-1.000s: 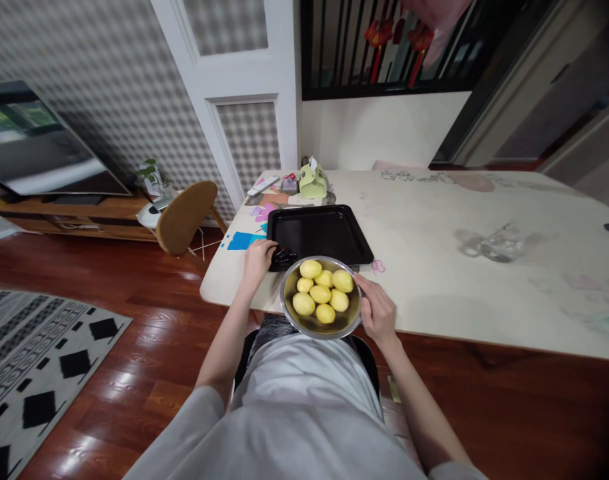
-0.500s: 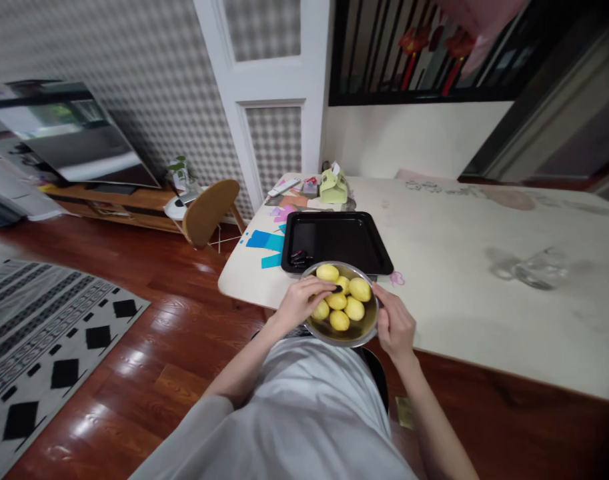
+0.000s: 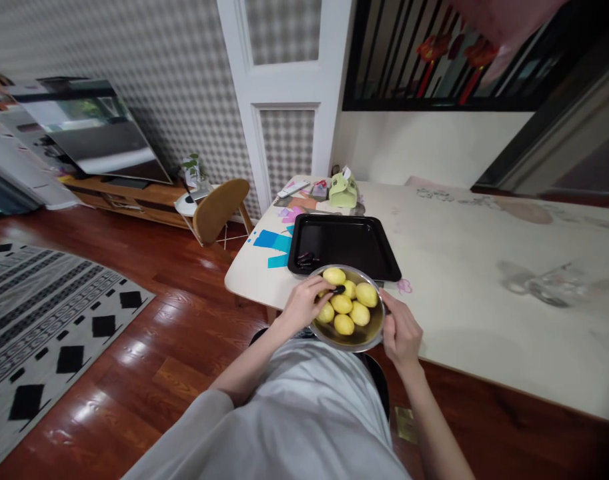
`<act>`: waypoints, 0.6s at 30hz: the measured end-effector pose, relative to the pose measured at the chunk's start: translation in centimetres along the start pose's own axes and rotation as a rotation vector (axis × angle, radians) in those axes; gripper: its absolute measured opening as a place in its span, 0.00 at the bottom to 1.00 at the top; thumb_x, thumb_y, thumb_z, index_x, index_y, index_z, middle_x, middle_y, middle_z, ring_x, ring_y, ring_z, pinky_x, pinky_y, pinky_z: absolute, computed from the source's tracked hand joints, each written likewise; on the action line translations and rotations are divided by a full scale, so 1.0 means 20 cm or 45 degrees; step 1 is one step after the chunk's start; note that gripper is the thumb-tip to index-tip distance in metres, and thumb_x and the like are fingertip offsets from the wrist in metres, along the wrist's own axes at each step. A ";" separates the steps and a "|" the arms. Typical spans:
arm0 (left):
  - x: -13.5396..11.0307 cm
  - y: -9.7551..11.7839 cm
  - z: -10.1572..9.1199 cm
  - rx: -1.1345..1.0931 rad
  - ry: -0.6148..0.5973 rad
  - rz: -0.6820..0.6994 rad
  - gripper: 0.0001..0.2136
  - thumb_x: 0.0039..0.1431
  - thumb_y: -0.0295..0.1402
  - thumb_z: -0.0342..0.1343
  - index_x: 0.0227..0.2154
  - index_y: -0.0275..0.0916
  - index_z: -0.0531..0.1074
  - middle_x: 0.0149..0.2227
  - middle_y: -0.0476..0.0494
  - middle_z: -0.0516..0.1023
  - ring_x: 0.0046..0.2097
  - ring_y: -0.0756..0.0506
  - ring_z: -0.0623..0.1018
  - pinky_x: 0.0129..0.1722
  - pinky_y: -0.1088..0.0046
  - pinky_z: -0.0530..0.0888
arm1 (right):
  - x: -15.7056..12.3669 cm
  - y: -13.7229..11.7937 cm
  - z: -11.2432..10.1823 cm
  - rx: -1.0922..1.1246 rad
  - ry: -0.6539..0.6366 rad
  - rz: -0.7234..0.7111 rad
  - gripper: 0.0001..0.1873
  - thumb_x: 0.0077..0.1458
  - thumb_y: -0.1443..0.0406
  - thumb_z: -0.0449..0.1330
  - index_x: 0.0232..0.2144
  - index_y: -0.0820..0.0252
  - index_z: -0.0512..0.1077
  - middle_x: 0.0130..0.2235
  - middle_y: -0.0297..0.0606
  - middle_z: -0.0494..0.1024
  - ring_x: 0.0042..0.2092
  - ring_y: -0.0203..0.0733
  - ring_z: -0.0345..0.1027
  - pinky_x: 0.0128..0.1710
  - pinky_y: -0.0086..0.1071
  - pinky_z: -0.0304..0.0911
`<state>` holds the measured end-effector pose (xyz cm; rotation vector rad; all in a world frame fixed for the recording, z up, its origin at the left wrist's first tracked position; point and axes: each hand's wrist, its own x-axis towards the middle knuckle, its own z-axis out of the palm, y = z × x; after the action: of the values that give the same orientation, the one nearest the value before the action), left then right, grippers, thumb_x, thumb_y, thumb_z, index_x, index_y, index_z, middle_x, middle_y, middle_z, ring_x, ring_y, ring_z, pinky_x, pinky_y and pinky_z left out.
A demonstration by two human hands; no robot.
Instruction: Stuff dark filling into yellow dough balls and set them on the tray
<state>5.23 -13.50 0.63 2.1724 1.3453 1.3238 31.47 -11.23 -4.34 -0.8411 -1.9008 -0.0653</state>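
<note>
A round metal bowl (image 3: 367, 339) holding several yellow lemons (image 3: 343, 325) rests against the near edge of the table, over my lap. My right hand (image 3: 402, 328) grips the bowl's right rim. Above the lemons, on the bowl's left side, my left hand (image 3: 304, 305) pinches a small black oblong piece (image 3: 339, 290) whose kind I cannot make out. Just beyond the bowl lies a black rectangular baking tray (image 3: 347, 240). Several small dark pieces (image 3: 307, 260) sit in its near left corner.
A green tissue box (image 3: 343, 191) and a white remote-like object (image 3: 294, 189) stand at the table's far left. To the right is a clear glass vessel (image 3: 557, 290). A wooden chair (image 3: 221, 210) stands off the table's left end.
The view has shifted slightly, so everything sits a little further right. My hands keep the same holds on the bowl and the black piece.
</note>
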 end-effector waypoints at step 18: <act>-0.01 -0.01 0.00 -0.001 -0.042 -0.034 0.08 0.68 0.29 0.59 0.46 0.41 0.80 0.48 0.38 0.83 0.51 0.39 0.83 0.54 0.60 0.81 | 0.07 -0.09 -0.03 0.017 0.110 -0.088 0.23 0.67 0.70 0.53 0.60 0.53 0.73 0.53 0.46 0.84 0.53 0.52 0.79 0.52 0.49 0.75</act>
<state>5.10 -13.48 0.45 2.1589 1.3562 1.2732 30.51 -12.16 -2.36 -0.7517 -1.8469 -0.1295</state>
